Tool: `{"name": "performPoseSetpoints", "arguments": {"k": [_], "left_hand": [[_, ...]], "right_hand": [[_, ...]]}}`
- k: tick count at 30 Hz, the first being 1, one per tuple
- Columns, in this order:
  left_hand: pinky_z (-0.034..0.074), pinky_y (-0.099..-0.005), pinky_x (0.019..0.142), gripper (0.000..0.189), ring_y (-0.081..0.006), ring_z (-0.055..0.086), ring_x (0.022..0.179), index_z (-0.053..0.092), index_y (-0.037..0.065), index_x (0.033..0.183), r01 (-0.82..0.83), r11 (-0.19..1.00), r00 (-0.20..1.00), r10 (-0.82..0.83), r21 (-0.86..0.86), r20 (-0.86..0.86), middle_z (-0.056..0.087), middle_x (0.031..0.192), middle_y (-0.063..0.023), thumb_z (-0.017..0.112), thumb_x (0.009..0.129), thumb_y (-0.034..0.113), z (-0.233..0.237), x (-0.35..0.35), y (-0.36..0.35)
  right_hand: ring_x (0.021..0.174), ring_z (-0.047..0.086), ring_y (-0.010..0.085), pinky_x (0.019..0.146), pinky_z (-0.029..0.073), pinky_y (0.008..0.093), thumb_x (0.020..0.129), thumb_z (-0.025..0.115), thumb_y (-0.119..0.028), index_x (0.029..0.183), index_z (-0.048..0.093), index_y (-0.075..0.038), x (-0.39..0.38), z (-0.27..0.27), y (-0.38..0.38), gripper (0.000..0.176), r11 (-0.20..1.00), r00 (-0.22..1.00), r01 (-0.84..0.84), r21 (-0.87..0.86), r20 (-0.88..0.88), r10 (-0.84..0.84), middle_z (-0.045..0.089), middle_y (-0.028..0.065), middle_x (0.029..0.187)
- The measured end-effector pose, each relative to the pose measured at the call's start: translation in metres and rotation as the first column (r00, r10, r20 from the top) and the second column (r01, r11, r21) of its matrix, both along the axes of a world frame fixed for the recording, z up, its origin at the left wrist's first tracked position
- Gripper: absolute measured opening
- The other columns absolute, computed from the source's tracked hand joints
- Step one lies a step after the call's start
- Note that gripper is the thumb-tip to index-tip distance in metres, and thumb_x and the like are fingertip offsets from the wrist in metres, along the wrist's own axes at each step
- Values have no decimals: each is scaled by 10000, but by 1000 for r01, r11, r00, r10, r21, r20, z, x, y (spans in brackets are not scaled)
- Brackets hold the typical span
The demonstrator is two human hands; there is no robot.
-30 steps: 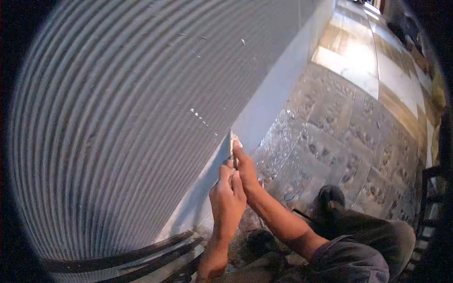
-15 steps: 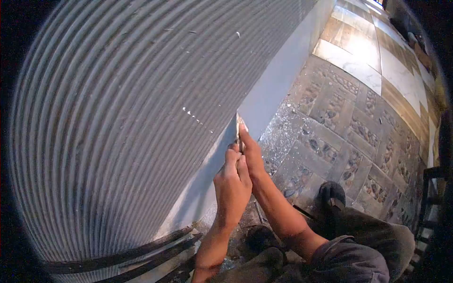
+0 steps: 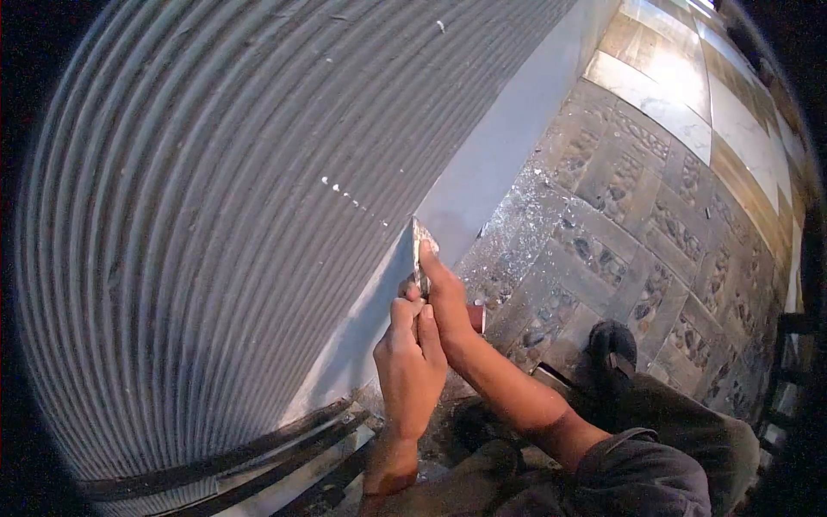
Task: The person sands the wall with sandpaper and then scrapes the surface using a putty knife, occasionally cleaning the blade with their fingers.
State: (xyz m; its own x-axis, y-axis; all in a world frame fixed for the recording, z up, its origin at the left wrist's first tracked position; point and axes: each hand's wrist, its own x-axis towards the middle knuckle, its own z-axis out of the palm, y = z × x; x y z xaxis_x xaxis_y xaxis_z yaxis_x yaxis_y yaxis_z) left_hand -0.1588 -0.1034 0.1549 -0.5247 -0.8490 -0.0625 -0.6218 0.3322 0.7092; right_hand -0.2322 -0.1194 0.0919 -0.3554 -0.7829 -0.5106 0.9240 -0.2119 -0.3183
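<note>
A putty knife [image 3: 418, 252] with a whitish, smeared blade points up from my hands. Its tip meets the seam where the ribbed grey wall [image 3: 233, 198] ends at a smooth pale band [image 3: 493, 142]. My right hand [image 3: 445, 302] is closed on the knife, its thumb laid along the blade. Just below, my left hand [image 3: 412, 370] is closed around the lower part of the tool, its fingers bunched against the right hand. Most of the handle is hidden by the hands. A reddish-brown piece [image 3: 476, 317] shows beside my right wrist.
White chips [image 3: 521, 215] litter the patterned stone floor [image 3: 603, 250] along the wall's foot. Glossy tiles [image 3: 663, 77] lie beyond. Dark slats [image 3: 258, 470] run across the lower left. My shoe [image 3: 613, 349] is at the right. White specks [image 3: 336, 187] mark the ribs.
Both hands and the putty knife have shifted slightly down and left along the seam. The reddish-brown piece beside my right wrist has come into view.
</note>
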Motion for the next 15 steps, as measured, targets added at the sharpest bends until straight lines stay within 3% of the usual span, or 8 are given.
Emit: {"name": "performPoseSetpoints", "arguments": {"k": [3,6,10,12,13,15], "left_hand": [[465,-377,798,182,-339,585,1026,442,-16,952,-44,998,999,45,-53,19,595,1011,-251,454,929,164,-12,17,6],[471,-379,753,186,-355,604,962,451,-7,958,-97,994,994,99,-56,36,598,1005,-242,455,929,177,-23,40,14],[478,-385,726,160,-373,606,909,469,3,960,-51,985,998,57,-168,30,606,969,-221,469,917,157,-21,36,7],[480,-392,724,144,-380,604,898,475,10,959,-20,981,997,33,-192,63,607,958,-217,475,912,146,-17,30,5],[480,-403,715,134,-388,599,888,481,18,958,-5,975,998,17,-223,55,607,947,-216,481,905,141,-16,29,6],[477,-434,699,127,-409,584,880,486,30,968,-6,952,999,20,-307,44,607,933,-221,491,896,134,-17,32,9]], "right_hand": [[452,479,93,405,397,233,867,550,-449,841,533,-91,17,1,8,359,994,995,-93,57,-23,95,518,7,604],[451,475,95,399,390,232,874,537,-449,851,537,-86,40,-8,12,364,993,993,-116,-25,-7,116,518,10,608],[465,458,91,414,375,240,881,514,-461,819,543,-89,39,-16,3,378,990,992,-124,-73,4,125,496,-2,595],[476,445,86,427,370,244,881,506,-468,820,546,-97,29,-20,-1,378,985,981,-128,-112,130,143,477,-13,590],[477,443,87,430,361,241,875,509,-474,790,541,-104,30,-25,-3,381,973,990,-98,-207,79,116,469,-17,586],[475,437,85,431,354,238,872,514,-476,772,534,-105,41,-20,0,385,983,991,-113,-141,57,122,466,-19,581]]}}
